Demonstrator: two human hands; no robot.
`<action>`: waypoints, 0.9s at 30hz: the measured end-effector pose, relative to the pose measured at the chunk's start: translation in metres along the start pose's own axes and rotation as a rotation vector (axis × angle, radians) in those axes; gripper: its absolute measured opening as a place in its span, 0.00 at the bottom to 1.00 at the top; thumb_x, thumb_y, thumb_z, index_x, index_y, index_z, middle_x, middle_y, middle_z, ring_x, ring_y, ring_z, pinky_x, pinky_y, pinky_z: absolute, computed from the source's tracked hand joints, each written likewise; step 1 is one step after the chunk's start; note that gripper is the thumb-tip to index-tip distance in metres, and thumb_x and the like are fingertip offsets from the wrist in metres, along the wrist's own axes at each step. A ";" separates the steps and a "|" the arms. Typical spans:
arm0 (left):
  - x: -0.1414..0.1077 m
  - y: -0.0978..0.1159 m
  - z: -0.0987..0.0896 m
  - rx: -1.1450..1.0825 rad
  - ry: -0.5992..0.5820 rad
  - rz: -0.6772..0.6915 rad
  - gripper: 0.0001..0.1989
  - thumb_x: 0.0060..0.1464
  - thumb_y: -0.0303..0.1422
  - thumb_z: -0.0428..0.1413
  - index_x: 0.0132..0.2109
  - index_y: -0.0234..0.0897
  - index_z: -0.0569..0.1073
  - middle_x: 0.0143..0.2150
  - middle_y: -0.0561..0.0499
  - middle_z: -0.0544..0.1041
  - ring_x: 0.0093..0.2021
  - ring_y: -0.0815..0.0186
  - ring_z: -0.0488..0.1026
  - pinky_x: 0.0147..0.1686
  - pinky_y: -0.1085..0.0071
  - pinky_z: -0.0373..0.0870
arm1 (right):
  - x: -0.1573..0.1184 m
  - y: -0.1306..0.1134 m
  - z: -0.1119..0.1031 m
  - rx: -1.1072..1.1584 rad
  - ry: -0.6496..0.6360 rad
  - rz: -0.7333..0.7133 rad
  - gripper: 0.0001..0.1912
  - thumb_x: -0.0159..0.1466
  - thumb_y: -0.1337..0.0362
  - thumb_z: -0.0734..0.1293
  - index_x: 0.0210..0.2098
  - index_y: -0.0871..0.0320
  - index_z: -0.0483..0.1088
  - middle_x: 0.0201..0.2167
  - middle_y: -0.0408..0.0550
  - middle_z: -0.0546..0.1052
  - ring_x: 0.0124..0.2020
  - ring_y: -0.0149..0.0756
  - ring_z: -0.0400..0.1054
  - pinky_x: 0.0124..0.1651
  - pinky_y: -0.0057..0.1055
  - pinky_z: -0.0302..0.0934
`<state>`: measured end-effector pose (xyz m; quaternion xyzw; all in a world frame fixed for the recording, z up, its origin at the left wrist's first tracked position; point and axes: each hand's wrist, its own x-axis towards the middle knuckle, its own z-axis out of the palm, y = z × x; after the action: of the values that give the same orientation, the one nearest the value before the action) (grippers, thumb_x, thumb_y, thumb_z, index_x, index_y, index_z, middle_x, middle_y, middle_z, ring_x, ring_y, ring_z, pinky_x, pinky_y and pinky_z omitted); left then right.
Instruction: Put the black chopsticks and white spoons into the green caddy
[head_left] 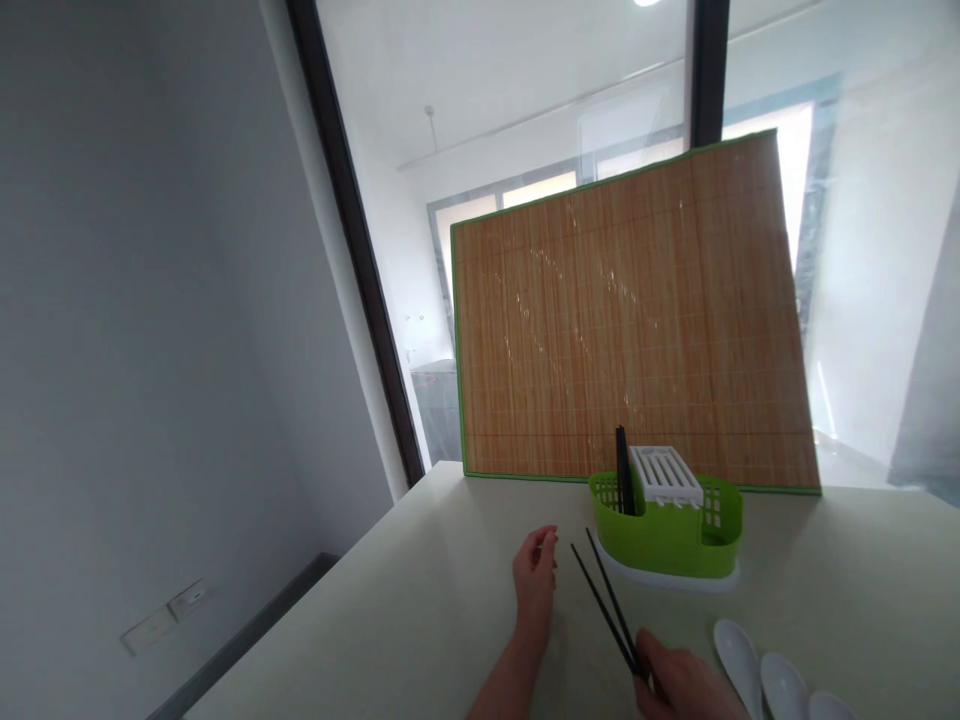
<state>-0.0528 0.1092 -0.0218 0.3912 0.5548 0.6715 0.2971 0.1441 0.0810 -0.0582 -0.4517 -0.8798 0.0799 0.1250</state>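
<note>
My right hand [679, 680] grips a pair of black chopsticks [609, 606] near one end, low in the view. Their far tips stand apart and point up and left. Left of them, my left hand [535, 562] is over the white table with its fingers curled in, and I see nothing in it. Beyond the chopsticks is a green cutlery holder [660, 540] on a white base. More black chopsticks [624, 470] stand upright in its left part. A white slotted piece [666, 474] sits at its middle.
Several white spoons [739, 660] lie at the lower right beside my right hand. A bamboo mat [630, 330] with green edging stands upright behind the holder, against a glass partition. The white table [390, 600] has its left edge near a grey wall [187, 350].
</note>
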 end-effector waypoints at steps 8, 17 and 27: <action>-0.038 0.023 0.023 -0.321 -0.630 -0.039 0.20 0.48 0.43 0.61 0.43 0.32 0.77 0.33 0.46 0.76 0.18 0.78 0.60 0.15 0.79 0.54 | 0.002 0.011 -0.010 0.322 0.234 -0.170 0.18 0.65 0.63 0.50 0.48 0.61 0.62 0.28 0.52 0.80 0.27 0.42 0.74 0.27 0.32 0.63; -0.050 0.044 0.025 -0.333 -0.643 -0.012 0.11 0.44 0.35 0.65 0.35 0.34 0.80 0.28 0.48 0.77 0.18 0.74 0.67 0.17 0.77 0.65 | -0.005 0.001 -0.038 0.377 -0.008 -0.233 0.14 0.65 0.65 0.48 0.46 0.59 0.58 0.34 0.54 0.78 0.33 0.40 0.74 0.35 0.34 0.64; -0.065 0.058 0.026 -0.245 -0.660 -0.023 0.11 0.43 0.36 0.66 0.33 0.34 0.80 0.26 0.48 0.76 0.19 0.72 0.69 0.21 0.76 0.67 | -0.015 0.010 -0.028 0.393 -0.039 -0.247 0.09 0.64 0.67 0.53 0.35 0.55 0.64 0.32 0.49 0.78 0.33 0.37 0.73 0.35 0.29 0.64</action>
<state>0.0047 0.0565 0.0238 0.5423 0.3483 0.5672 0.5127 0.1688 0.0751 -0.0367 -0.3058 -0.8983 0.2424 0.2022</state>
